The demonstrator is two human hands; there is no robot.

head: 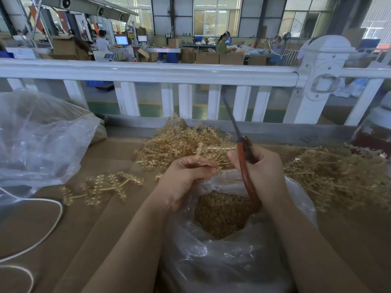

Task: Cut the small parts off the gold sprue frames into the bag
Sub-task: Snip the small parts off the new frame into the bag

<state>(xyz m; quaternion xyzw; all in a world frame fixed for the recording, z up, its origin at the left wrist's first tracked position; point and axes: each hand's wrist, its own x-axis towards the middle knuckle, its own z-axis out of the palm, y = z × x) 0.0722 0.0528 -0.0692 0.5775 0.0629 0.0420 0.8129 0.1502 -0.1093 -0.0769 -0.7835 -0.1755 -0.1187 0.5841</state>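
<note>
Nearest me the clear bag (222,261) sits open at the surface's (95,218) near edge, cut gold parts (220,214) heaped inside; above its mouth my left hand (186,176) pinches a gold sprue frame (211,150), fingers curled round its stem; my right hand (260,168) grips the red-handled scissors (243,161), blades pointing up and away; a lone frame (101,187) lies left; piles of frames (182,140) reach the far edge beneath a white railing (148,72).
</note>
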